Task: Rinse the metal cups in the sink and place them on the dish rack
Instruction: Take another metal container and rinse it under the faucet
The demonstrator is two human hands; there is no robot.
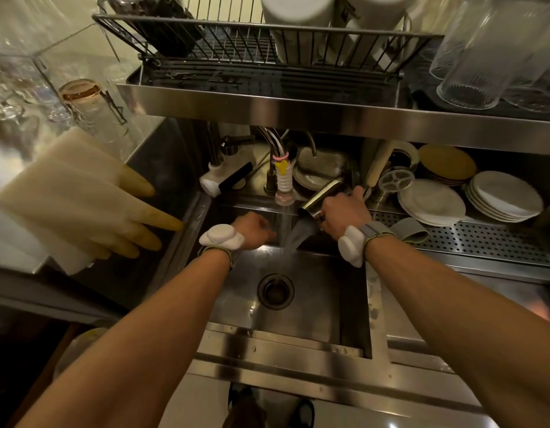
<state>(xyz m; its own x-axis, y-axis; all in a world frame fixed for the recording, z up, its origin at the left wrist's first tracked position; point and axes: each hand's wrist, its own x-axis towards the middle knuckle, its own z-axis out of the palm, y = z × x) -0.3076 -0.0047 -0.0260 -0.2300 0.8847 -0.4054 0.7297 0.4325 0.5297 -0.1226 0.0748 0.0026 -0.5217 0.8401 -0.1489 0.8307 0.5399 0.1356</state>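
Your right hand grips the shiny steel cup, mouth below your fingers, draining. Your left hand curls loosely, empty.

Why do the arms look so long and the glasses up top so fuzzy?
Head view: wide lens stretches the forearms; the glasses at top right are blurred; dim warm light, glare on the sink floor; the cup in the right hand looks fairly sharp.

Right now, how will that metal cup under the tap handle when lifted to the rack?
Likely slippery: the metal cup is smooth, shiny and wet from the stream. Probably stiff and light; the right hand tilts it alone. May roll if laid sideways, being cylindrical.
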